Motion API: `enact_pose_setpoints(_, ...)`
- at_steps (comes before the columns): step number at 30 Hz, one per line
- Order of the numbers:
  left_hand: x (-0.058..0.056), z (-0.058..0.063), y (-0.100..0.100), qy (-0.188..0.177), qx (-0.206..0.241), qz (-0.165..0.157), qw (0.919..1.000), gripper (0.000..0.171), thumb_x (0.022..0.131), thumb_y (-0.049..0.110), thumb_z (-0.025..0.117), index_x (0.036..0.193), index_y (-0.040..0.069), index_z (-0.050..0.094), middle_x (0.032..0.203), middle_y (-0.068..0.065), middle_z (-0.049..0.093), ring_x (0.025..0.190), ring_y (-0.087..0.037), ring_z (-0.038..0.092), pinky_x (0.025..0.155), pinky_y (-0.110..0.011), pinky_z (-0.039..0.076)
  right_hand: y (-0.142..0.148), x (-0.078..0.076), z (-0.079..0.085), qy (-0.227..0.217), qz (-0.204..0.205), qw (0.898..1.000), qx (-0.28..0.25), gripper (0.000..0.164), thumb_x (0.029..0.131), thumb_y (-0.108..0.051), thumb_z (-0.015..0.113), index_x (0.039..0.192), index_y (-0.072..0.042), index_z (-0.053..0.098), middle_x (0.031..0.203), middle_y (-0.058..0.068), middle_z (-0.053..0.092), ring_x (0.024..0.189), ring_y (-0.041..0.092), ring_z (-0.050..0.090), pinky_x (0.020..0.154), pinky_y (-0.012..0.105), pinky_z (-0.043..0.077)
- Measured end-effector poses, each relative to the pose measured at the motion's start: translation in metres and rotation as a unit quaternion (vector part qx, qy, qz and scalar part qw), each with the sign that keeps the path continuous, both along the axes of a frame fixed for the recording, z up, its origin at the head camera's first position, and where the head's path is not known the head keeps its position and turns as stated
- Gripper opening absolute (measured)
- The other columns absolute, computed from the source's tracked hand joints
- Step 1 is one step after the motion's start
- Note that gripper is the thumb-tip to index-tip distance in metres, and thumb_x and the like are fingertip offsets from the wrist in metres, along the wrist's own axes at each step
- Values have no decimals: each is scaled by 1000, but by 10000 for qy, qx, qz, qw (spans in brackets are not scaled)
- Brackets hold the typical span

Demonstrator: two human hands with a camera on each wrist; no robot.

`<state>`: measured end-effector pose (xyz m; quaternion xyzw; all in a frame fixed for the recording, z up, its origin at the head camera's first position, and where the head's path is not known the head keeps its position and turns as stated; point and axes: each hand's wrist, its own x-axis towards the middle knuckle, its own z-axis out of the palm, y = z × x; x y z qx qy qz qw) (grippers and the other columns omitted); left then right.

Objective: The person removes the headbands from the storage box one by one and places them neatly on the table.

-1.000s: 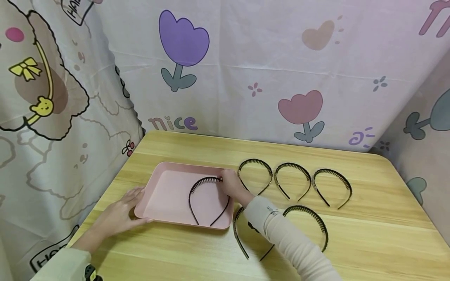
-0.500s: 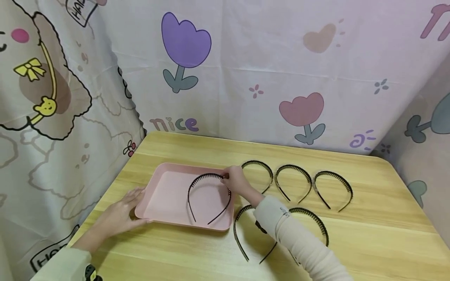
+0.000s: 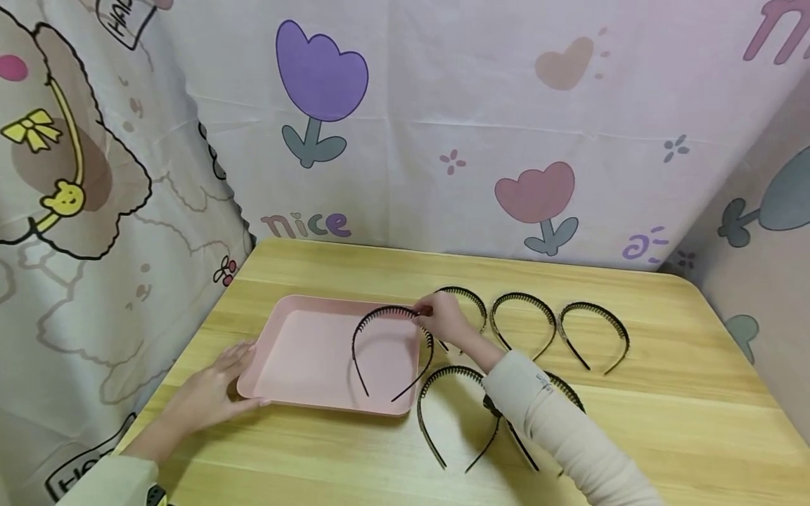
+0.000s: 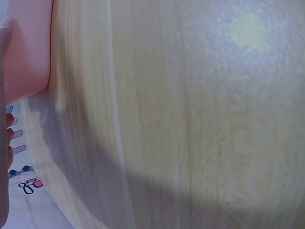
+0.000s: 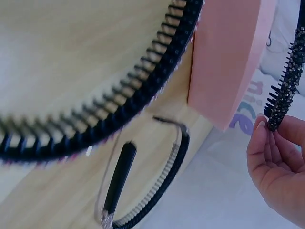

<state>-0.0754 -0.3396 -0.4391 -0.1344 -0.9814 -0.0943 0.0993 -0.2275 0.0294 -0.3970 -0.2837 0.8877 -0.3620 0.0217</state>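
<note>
My right hand point(image 3: 446, 323) pinches a black toothed headband point(image 3: 387, 309) near the top of its arch. Its two ends point down over the right part of a shallow pink tray point(image 3: 287, 303). In the right wrist view, the held headband point(image 5: 288, 76) shows glittering stones on its outer face, between thumb and fingertips. At the tray's left end my left hand point(image 3: 205, 390) rests with fingers along the side wall and thumb by the front corner. The left wrist view catches only the edge of that hand beside the pink tray wall point(image 4: 28, 52).
Right of the tray, three similar headbands lie in a back row: one point(image 3: 484, 309) partly behind my right hand, a middle one point(image 3: 524, 296) and a far right one point(image 3: 598, 306). Two more lie in front, one point(image 3: 436, 379) near the tray, another point(image 3: 567, 388) under my right sleeve.
My right hand has lifted the headband from low in the tray and carried it a little to the right. The left hand stays against the tray.
</note>
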Motion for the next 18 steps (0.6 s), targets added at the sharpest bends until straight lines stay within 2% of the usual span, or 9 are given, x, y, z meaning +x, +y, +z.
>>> enact_pose_setpoints(4,-1,1,0,147,-69,-74,9998,91,64,54,76,130,-3,51,131,-25,52,118,-44,50,91,-58,47,11,-2,3,170,-14,9998,119,10,77,1,68,86,4,72,78,14,71,65,16,63,59,20,53)
enact_pose_setpoints(11,0,-1,-1,265,-133,-183,9994,89,63,54,76,126,-5,54,129,-25,54,116,-43,51,90,-56,48,36,-4,6,-118,-84,9993,352,12,80,-1,67,89,6,70,77,13,69,64,13,59,58,21,51)
enact_pose_setpoints(18,-1,-2,-1,287,-158,-151,9993,88,62,53,77,125,-5,55,129,-24,54,116,-42,51,93,-55,46,64,-7,3,-85,-142,9991,401,11,79,0,68,88,7,70,78,15,70,67,16,63,61,24,55)
